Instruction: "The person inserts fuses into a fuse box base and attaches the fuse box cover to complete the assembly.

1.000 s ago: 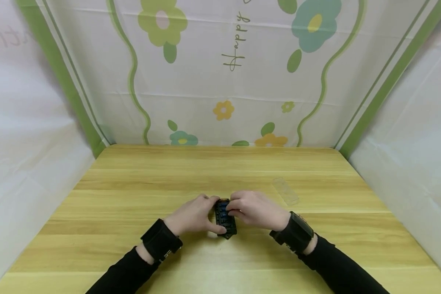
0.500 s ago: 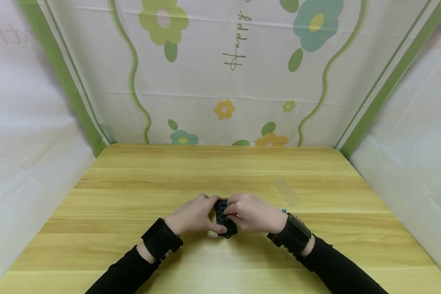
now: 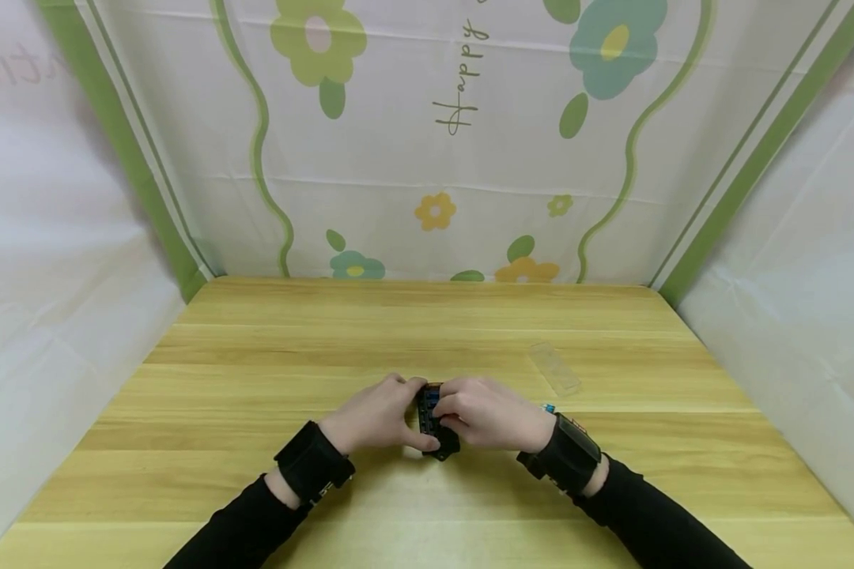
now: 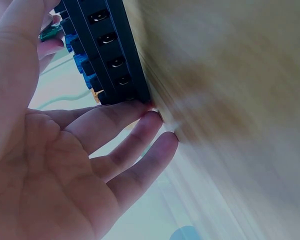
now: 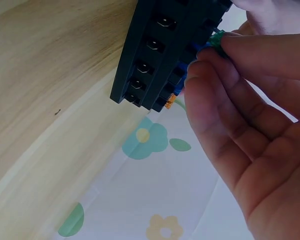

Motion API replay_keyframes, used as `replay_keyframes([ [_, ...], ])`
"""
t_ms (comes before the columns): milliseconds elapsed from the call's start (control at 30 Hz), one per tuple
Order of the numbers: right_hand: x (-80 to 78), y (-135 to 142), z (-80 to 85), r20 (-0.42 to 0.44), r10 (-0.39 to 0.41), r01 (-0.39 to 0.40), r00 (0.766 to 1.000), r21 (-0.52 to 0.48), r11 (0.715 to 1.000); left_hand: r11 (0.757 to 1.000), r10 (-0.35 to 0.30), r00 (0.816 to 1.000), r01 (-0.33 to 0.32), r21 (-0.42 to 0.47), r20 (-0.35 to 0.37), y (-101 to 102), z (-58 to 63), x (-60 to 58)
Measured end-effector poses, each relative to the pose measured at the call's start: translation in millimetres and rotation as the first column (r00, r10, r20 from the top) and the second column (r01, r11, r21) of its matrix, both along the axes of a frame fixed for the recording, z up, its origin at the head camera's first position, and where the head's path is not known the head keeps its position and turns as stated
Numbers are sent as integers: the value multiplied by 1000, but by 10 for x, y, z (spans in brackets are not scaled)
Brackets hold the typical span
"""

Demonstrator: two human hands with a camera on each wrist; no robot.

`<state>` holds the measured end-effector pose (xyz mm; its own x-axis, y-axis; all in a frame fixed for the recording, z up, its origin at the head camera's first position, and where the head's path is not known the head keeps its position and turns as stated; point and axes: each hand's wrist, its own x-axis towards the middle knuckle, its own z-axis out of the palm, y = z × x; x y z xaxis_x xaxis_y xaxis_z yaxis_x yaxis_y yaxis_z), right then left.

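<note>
A black fuse box (image 3: 425,411) sits on the table between both hands, with a row of metal terminals along its side in the wrist views. My left hand (image 3: 379,415) grips it by its ends, thumb at the near end and fingertips at the far one. Over the box, my right hand (image 3: 494,412) pinches a green blade fuse (image 5: 218,41) between thumb and fingertips, right at the top of the slots. Blue fuses (image 4: 82,64) and an orange fuse (image 5: 170,102) stand in the box toward its far end. From the head view the right fingers hide the green fuse.
A clear plastic cover (image 3: 555,369) lies on the wooden table (image 3: 270,348), beyond the right hand. Just behind the right wristband shows a small blue piece (image 3: 548,408). Printed white cloth (image 3: 370,158) closes off the back and both sides.
My right hand has shifted slightly left and nearer along the fuse box, then stayed nearly still. The small blue piece by the right wrist has come into view. My left hand keeps its place.
</note>
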<state>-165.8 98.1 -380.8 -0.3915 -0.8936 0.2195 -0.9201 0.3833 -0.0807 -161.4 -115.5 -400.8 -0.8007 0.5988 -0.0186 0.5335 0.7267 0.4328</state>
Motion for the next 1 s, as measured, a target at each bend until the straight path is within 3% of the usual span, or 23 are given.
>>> replay_keyframes([
  [1000, 13, -12, -27, 4, 8, -8, 1000, -14, 1000, 1000, -1, 1000, 1, -2, -9, 10, -2, 2],
])
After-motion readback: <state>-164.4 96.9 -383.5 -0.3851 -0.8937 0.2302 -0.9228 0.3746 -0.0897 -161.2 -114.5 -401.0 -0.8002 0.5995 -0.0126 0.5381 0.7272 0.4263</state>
